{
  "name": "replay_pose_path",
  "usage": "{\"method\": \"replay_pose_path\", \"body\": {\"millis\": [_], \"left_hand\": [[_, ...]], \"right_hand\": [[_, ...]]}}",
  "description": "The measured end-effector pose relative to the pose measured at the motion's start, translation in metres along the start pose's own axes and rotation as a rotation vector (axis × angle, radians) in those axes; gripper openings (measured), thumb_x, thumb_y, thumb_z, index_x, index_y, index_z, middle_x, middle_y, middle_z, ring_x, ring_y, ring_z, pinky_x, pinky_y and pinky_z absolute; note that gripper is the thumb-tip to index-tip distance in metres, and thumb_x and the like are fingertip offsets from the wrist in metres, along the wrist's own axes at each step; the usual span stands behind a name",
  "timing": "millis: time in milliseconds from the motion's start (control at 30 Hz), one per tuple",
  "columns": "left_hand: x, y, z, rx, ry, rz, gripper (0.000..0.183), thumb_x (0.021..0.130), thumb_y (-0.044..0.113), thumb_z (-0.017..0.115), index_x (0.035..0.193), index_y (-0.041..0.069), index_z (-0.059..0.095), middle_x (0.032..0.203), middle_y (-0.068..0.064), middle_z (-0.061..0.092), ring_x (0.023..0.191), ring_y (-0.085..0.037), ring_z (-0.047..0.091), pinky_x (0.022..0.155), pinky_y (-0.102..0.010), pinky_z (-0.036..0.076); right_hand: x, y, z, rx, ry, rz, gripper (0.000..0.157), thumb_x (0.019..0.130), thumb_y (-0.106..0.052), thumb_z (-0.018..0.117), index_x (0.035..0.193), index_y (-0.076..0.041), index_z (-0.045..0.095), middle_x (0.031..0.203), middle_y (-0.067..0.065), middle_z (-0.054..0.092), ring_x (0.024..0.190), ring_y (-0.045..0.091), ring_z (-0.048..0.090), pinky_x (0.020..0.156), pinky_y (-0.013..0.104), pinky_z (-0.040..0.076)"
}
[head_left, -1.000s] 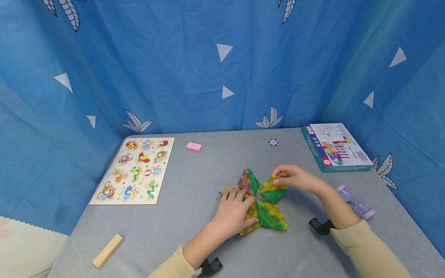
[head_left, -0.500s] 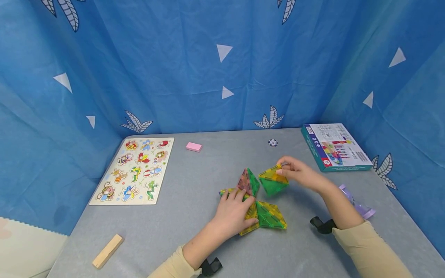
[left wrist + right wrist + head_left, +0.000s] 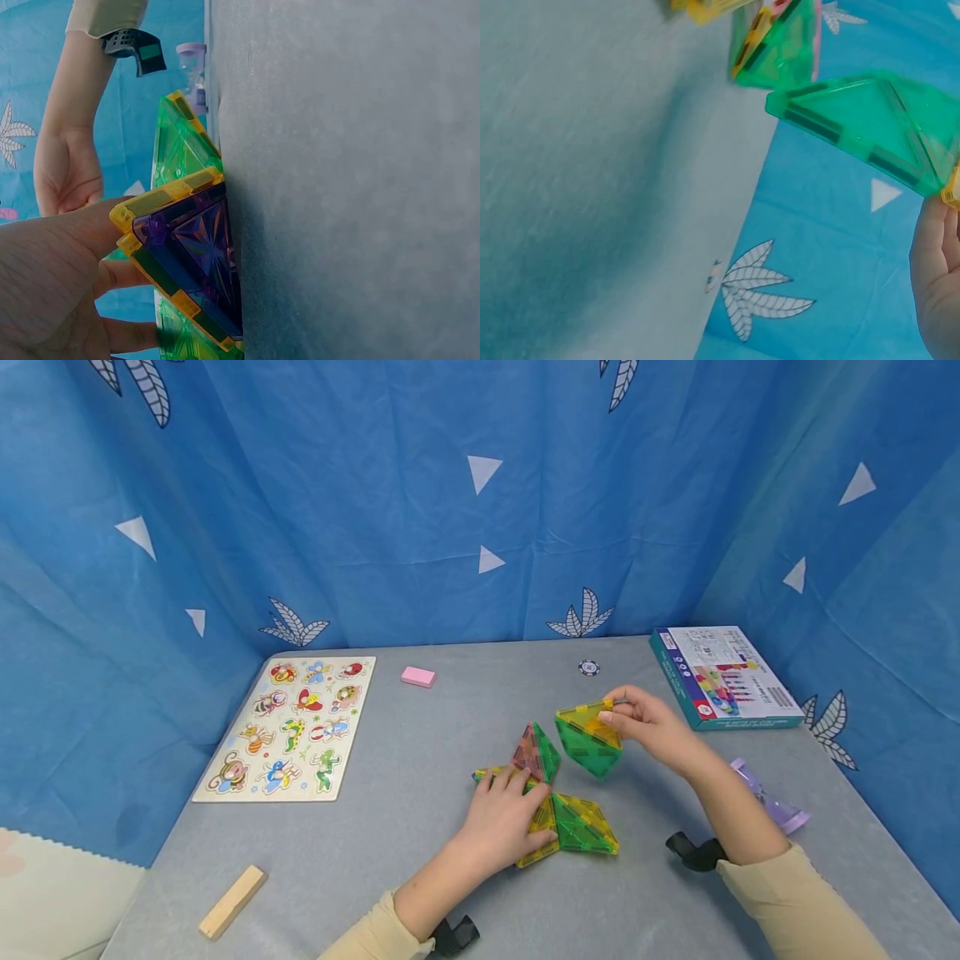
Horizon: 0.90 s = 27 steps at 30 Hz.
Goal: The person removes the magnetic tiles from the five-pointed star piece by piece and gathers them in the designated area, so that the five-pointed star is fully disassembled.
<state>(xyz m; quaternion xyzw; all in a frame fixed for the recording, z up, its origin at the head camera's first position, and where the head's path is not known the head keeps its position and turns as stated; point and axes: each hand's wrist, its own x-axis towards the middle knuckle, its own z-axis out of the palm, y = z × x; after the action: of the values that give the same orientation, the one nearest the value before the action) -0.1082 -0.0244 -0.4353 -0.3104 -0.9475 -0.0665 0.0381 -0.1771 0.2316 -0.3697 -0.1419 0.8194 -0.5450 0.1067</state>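
Observation:
My right hand (image 3: pixel 648 727) pinches a pyramid of yellow and green magnetic tiles (image 3: pixel 588 742) by its yellow corner, raised off the table. In the right wrist view its green tile (image 3: pixel 870 127) shows against the curtain. My left hand (image 3: pixel 495 822) rests with spread fingers over the other joined magnetic-tile pyramids (image 3: pixel 587 827) on the table, hiding part of them. One of these, red and green (image 3: pixel 537 753), points toward the back. The left wrist view shows a yellow-edged purple tile (image 3: pixel 199 247) by the thumb, with the other fingers reaching behind it toward green tiles.
A wooden insect puzzle board (image 3: pixel 292 731) lies at left, a wooden block (image 3: pixel 233 902) in front of it. Farther back are a pink block (image 3: pixel 418 677) and a poker chip (image 3: pixel 589 668). At right are a game box (image 3: pixel 727 681) and a purple hourglass (image 3: pixel 780 806).
My right hand has lifted the yellow and green pyramid away from the others, up and toward the back, tilting it. My left hand has stayed in place on the remaining pyramids.

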Motion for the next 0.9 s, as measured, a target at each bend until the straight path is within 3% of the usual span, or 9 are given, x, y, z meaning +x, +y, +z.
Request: {"method": "replay_pose_path", "body": {"millis": [200, 300, 400, 567, 633, 733, 900], "left_hand": [[0.001, -0.002, 0.001, -0.023, 0.004, -0.001, 0.056, 0.079, 0.060, 0.063, 0.124, 0.027, 0.055, 0.129, -0.007, 0.053, 0.122, -0.031, 0.046, 0.099, -0.054, 0.034], [0.003, -0.007, -0.003, -0.113, 0.014, -0.015, 0.057, 0.081, 0.059, 0.061, 0.126, 0.026, 0.054, 0.123, -0.001, 0.057, 0.117, -0.026, 0.051, 0.097, -0.049, 0.038], [0.006, -0.011, -0.012, -0.353, 0.041, -0.071, 0.063, 0.083, 0.058, 0.059, 0.134, 0.024, 0.047, 0.120, 0.002, 0.060, 0.111, -0.019, 0.055, 0.092, -0.042, 0.044], [0.008, -0.016, -0.022, -1.000, 0.106, -0.141, 0.057, 0.087, 0.045, 0.062, 0.135, 0.020, 0.046, 0.119, 0.002, 0.060, 0.108, -0.017, 0.057, 0.091, -0.039, 0.045], [0.009, -0.016, -0.021, -1.184, 0.120, -0.149, 0.047, 0.087, 0.035, 0.065, 0.128, 0.017, 0.052, 0.113, 0.001, 0.063, 0.103, -0.016, 0.060, 0.089, -0.036, 0.047], [0.010, -0.016, -0.020, -1.298, 0.140, -0.185, 0.032, 0.087, 0.024, 0.067, 0.116, 0.009, 0.062, 0.103, -0.005, 0.067, 0.093, -0.013, 0.063, 0.081, -0.028, 0.050], [0.011, -0.014, -0.024, -1.319, 0.154, -0.257, 0.018, 0.085, 0.012, 0.069, 0.098, 0.000, 0.069, 0.093, -0.013, 0.070, 0.082, -0.012, 0.065, 0.071, -0.024, 0.052]], "right_hand": [[-0.006, -0.013, 0.007, 0.062, 0.028, -0.021, 0.029, 0.095, -0.025, 0.055, 0.111, -0.002, 0.047, 0.095, 0.012, 0.067, 0.088, 0.021, 0.060, 0.079, 0.029, 0.051], [-0.009, -0.021, 0.011, 0.098, 0.004, -0.053, 0.027, 0.095, -0.022, 0.055, 0.110, -0.001, 0.047, 0.096, 0.010, 0.067, 0.087, 0.021, 0.061, 0.079, 0.030, 0.051], [-0.012, -0.026, 0.016, 0.126, -0.026, -0.083, 0.025, 0.096, -0.019, 0.054, 0.110, 0.000, 0.047, 0.097, 0.009, 0.068, 0.087, 0.023, 0.062, 0.079, 0.031, 0.052], [-0.012, -0.030, 0.026, 0.173, -0.060, -0.128, 0.020, 0.097, -0.015, 0.052, 0.109, 0.001, 0.047, 0.095, 0.008, 0.068, 0.084, 0.024, 0.063, 0.079, 0.032, 0.052], [-0.012, -0.031, 0.031, 0.195, -0.067, -0.137, 0.020, 0.097, -0.014, 0.051, 0.109, 0.001, 0.047, 0.094, 0.008, 0.068, 0.083, 0.024, 0.063, 0.079, 0.033, 0.052], [-0.011, -0.031, 0.037, 0.222, -0.068, -0.137, 0.020, 0.097, -0.015, 0.051, 0.109, 0.001, 0.047, 0.093, 0.009, 0.067, 0.082, 0.024, 0.062, 0.078, 0.034, 0.052], [-0.009, -0.028, 0.043, 0.236, -0.021, -0.084, 0.025, 0.095, -0.018, 0.056, 0.109, 0.001, 0.049, 0.095, 0.009, 0.067, 0.083, 0.022, 0.061, 0.075, 0.032, 0.052]]}}
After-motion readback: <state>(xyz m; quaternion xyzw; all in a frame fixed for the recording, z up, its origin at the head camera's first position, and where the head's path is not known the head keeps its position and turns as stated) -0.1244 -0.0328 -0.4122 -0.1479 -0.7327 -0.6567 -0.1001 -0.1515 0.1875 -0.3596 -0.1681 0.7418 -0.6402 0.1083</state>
